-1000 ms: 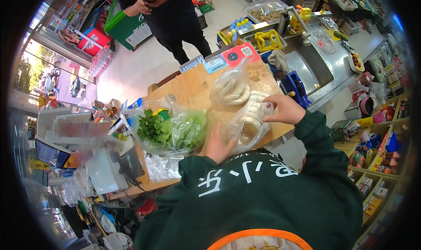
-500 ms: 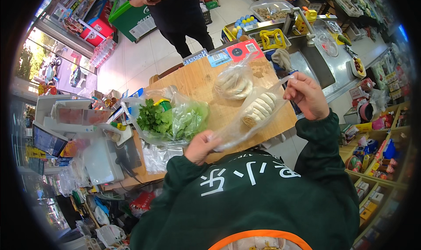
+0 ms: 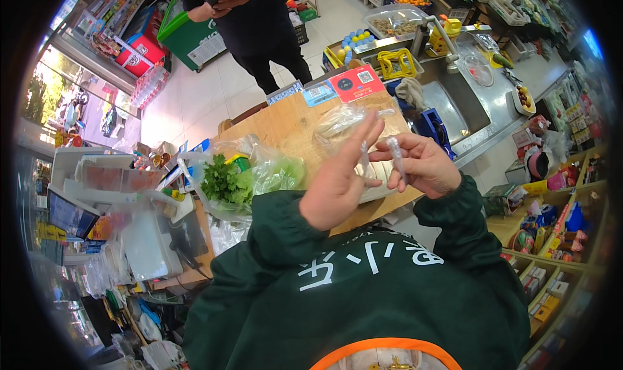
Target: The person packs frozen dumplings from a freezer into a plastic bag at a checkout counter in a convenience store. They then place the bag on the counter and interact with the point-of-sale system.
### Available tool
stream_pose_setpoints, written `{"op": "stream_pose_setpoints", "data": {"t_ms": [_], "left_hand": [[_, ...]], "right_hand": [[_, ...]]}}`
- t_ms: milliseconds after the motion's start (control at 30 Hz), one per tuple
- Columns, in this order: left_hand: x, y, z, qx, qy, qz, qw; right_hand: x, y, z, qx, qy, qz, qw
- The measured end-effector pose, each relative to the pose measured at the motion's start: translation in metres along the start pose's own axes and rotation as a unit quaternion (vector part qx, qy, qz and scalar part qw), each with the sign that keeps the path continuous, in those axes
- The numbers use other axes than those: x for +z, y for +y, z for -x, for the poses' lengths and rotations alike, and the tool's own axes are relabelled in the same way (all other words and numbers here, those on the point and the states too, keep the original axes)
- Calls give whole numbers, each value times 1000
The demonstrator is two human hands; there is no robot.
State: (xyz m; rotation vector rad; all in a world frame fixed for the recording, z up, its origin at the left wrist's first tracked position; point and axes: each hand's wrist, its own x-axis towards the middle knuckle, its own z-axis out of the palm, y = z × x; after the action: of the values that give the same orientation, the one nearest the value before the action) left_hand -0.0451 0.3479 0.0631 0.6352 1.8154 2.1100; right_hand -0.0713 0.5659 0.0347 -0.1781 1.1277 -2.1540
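Above the wooden table (image 3: pixel 295 120), my left hand (image 3: pixel 337 185) and my right hand (image 3: pixel 428 167) are close together. Each grips a twisted end of a clear plastic bag (image 3: pixel 397 156). My left fingers point upward around their end, and my right thumb and fingers pinch the other. Pale, ridged pieces of food (image 3: pixel 381 175), perhaps buns, lie in this bag, largely hidden by my hands. A second clear bag (image 3: pixel 341 120) lies just beyond, partly covered by my left fingers. To the left, a bag of leafy greens (image 3: pixel 227 182) sits near my left sleeve.
Payment cards (image 3: pixel 354 83) stand at the table's far edge. A metal sink (image 3: pixel 448 104) is on the right; a white scale-like machine (image 3: pixel 149 240) is on the left. A person (image 3: pixel 259 29) holding a phone stands across the table. Shelves (image 3: pixel 551 234) line the right.
My hands have come together over the bag, the left moving right and up, the right slightly inward. The bag's ends, stretched apart before, are now gathered and twisted.
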Motion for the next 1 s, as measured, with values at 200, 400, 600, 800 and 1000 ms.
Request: {"op": "stream_pose_setpoints", "data": {"t_ms": [200,400,600,800,1000], "left_hand": [[0,-22,-32,15,-26,-182,983],[7,-40,-40,17,-23,-93,995],[-4,-49,-18,-12,15,-47,999],[-27,-77,22,-171,24,203,964],[-10,-105,41,-155,-40,-206,965]], "right_hand": [[3,1,5,-41,49,47,997],[5,2,4,-33,51,74,995],[-23,15,1,-110,82,278,951],[-98,49,-40,11,293,-82,953],[-128,69,-53,-36,286,-7,958]]}}
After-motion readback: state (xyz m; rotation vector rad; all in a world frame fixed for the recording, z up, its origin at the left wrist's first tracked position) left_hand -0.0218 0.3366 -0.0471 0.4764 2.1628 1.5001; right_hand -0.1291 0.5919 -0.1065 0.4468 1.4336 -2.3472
